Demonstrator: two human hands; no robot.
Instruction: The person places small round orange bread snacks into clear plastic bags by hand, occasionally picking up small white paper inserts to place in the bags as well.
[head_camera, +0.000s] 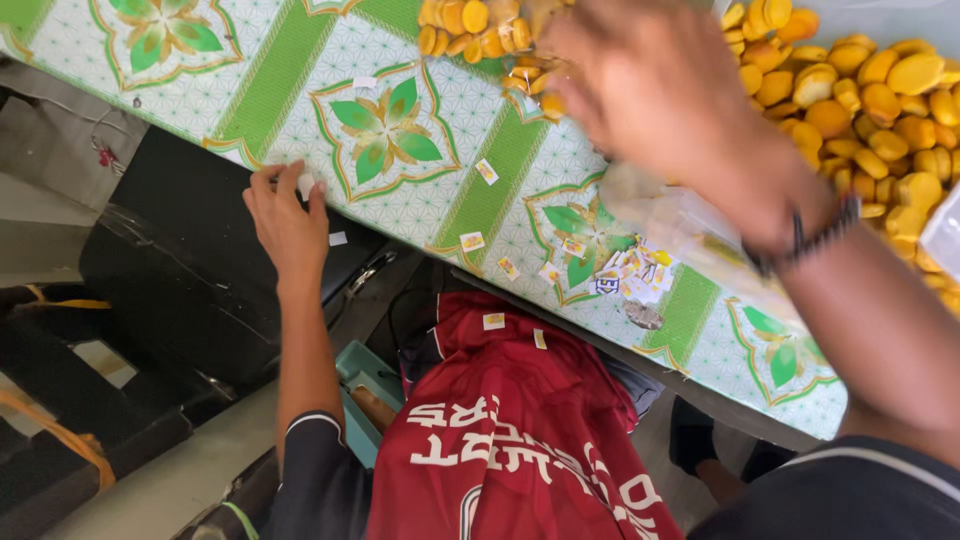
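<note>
1. Nearest the camera, a red shirt (520, 440) with white print over the lap, two small paper stickers lying on it, dark sleeves on both arms
2. Beside the left knee, a teal box (365, 385) partly hidden under the forearm, and dark bags (190, 290) on the floor below the table edge
3. Left hand (288, 222) reaching to the table edge, fingers curled over a small white paper slip (306, 183) pinched at the fingertips; grip nearly closed on it, another white scrap (338, 239) lying just beside the wrist
4. Table (300, 90) covered in a green and white cloth with leaf and flower patterns, running slantwise across the view
5. Scattered single stickers (472, 241) on the cloth between the two hands, and a small heap of stickers (630, 275) near the table edge under the right forearm
6. Right hand (650, 85) raised above the table, blurred, back of the hand toward the camera, black bead bracelet (810, 235) at the wrist; a clear plastic bag (680, 225) hanging beneath the palm, seemingly held, though fingers hidden so how far the grip is closed cannot be told
7. Farthest, a wide pile of small round yellow cakes (880, 100) on the table behind the right hand, and a smaller bunch of the same cakes (470, 25) at the top edge, near the fingertips
</note>
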